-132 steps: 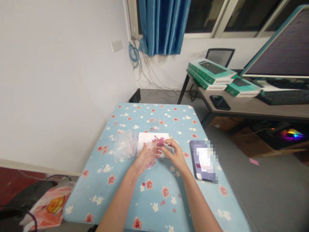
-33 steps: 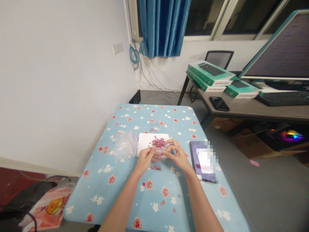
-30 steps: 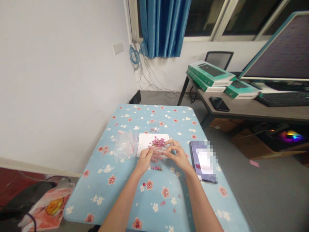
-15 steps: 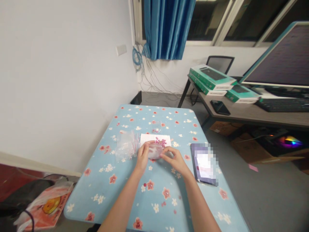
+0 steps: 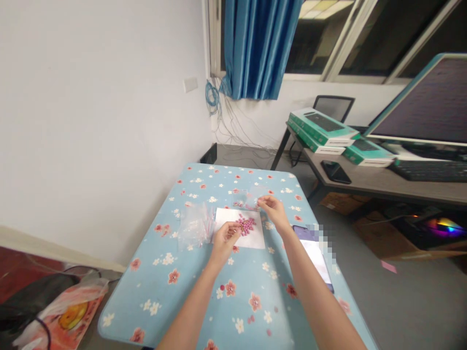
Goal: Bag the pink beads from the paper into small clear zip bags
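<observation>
A white paper sheet (image 5: 255,237) lies on the blue flowered table (image 5: 189,291) with a heap of small pink beads (image 5: 246,224) on it. My left hand (image 5: 223,239) rests at the sheet's near-left edge, fingers loosely curled beside the beads, with nothing seen in it. My right hand (image 5: 274,210) reaches past the sheet's far edge and pinches a small clear bag (image 5: 251,198) holding a few pink beads. That bag sits low over the table, next to another small clear bag (image 5: 238,198).
A heap of clear zip bags (image 5: 196,226) lies left of the sheet. A phone (image 5: 317,255) lies on the table under my right forearm. At the right a desk (image 5: 383,181) carries green boxes (image 5: 323,129), a monitor, a keyboard and a black phone.
Both hands held one small clear bag over the sheet's near edge. Now my right hand has carried it to the far side, and my left hand has let go and stays by the beads.
</observation>
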### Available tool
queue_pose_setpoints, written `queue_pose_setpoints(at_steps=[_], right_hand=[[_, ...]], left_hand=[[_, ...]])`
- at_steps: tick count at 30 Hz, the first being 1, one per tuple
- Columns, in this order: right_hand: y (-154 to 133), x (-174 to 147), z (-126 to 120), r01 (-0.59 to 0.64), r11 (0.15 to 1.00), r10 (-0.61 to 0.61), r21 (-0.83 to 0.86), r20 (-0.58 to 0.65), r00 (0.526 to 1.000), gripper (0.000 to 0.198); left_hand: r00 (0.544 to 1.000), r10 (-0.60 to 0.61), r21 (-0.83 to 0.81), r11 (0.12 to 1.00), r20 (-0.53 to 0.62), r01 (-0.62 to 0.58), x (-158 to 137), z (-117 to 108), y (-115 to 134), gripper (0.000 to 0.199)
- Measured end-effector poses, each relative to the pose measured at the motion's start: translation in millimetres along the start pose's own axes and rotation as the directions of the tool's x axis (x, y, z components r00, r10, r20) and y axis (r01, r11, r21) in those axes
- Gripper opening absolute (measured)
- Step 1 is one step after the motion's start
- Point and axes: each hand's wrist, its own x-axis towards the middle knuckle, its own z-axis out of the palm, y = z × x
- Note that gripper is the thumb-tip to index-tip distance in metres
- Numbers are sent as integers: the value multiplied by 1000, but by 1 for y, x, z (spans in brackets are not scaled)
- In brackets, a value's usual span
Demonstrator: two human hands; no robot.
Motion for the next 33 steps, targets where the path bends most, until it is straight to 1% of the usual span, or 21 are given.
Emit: queue_pose_setpoints(at_steps=[4,8,13,14,16,18,20,24,29,31,32,33], right_hand=[[-3,23,2,-12,1000,11,4,39,999,32],[-1,30,-5,-42,998,43,-47,24,999,35],[7,27,-20,-46,989,41,-142,-33,999,38],[7,26,-22,-46,986,37,-162,-58,998,38],[7,23,-25,-32,976,1,-215,-145,989,42],[5,15,-24,-5,963,-62,-268,-241,968,46],[1,3,-22,21,969,-88,-248,-263,961,43],[-5,-32,-14,18,996,-39,-89,-242,969,30],[2,-73,-1,-4,999,20,49,-329,944,25],[9,-82,4,5,997,27,80,-390,920,24],[12,-84,7,16,998,13,67,-402,915,24],[15,-86,9,26,998,-5,49,-390,921,23]], left_hand=[[1000,14,5,1000,14,-14,-1,1,0,23],[1000,9,3,1000,23,-9,-1,1,-2,23],[999,-40,-7,999,34,40,-2,2,-1,25],[999,-42,-6,999,34,42,-3,2,0,26],[999,-40,-6,999,35,41,-3,2,2,26],[999,-38,-6,999,38,38,-3,2,2,26],[999,-38,-1,999,39,38,-3,2,1,26],[999,-20,26,999,44,19,-3,2,-1,24],[998,8,82,997,56,-13,-4,1,1,22],[998,22,107,994,67,-29,-5,1,3,22],[997,29,119,992,76,-38,-5,1,3,21],[996,34,131,990,84,-45,-6,1,3,21]])
